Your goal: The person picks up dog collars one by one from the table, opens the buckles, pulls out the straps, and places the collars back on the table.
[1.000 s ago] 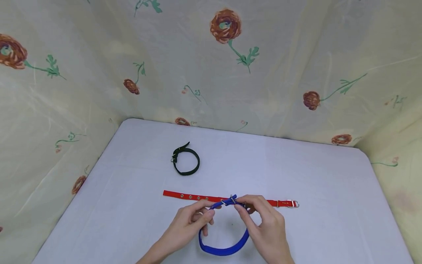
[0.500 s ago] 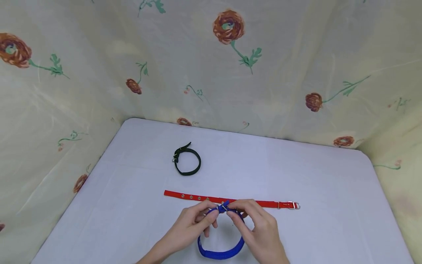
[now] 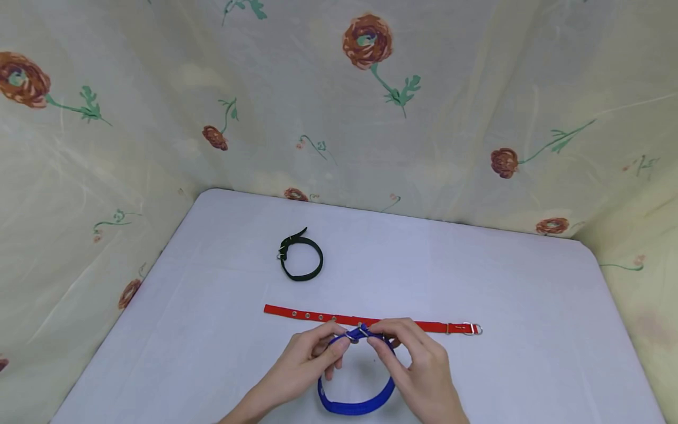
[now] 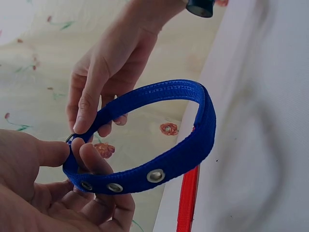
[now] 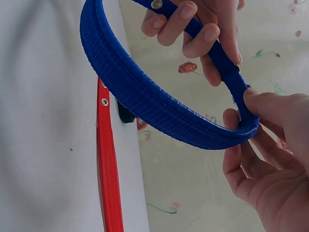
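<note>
The left hand and right hand pinch the blue collar near its buckle, above the tabletop. The left wrist view shows three eyelets, scarcely readable from the head; only the head view shows the black collar whole, toward the far-left corner, and the red collar's ringed end.

The head camera looks forward and down over the table. Up close, the left wrist's faces the right hand past the blue collar, the right's the left hand; both catch the red collar, the latter probably the black collar.
</note>
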`<state>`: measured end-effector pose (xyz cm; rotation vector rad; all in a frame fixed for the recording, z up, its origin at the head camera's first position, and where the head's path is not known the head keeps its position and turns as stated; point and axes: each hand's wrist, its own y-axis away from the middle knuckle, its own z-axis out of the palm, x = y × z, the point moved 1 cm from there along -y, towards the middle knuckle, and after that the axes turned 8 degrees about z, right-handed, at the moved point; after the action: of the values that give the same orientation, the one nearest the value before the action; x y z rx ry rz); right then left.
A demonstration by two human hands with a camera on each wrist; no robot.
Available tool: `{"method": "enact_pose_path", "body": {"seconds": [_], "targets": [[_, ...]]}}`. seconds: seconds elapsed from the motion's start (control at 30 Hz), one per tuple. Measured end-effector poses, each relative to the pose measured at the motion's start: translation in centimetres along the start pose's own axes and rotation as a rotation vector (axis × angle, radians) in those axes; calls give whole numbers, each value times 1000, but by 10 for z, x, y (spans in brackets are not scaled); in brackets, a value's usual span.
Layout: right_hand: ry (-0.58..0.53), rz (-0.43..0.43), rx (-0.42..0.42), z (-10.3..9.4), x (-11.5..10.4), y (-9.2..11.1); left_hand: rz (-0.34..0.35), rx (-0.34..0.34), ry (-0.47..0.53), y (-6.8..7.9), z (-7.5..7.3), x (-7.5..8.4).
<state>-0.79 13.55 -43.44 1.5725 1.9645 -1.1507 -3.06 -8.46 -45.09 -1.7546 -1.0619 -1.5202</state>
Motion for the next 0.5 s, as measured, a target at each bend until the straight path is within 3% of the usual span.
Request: {"method": "enact_pose_path", "body": {"seconds": [0.3, 0.5], "targets": [[38, 29, 30, -3, 1, 0, -22, 4, 15, 1, 0, -2], [64, 98, 64, -6, 3, 0, -53, 18, 45, 1, 0, -4]]}}
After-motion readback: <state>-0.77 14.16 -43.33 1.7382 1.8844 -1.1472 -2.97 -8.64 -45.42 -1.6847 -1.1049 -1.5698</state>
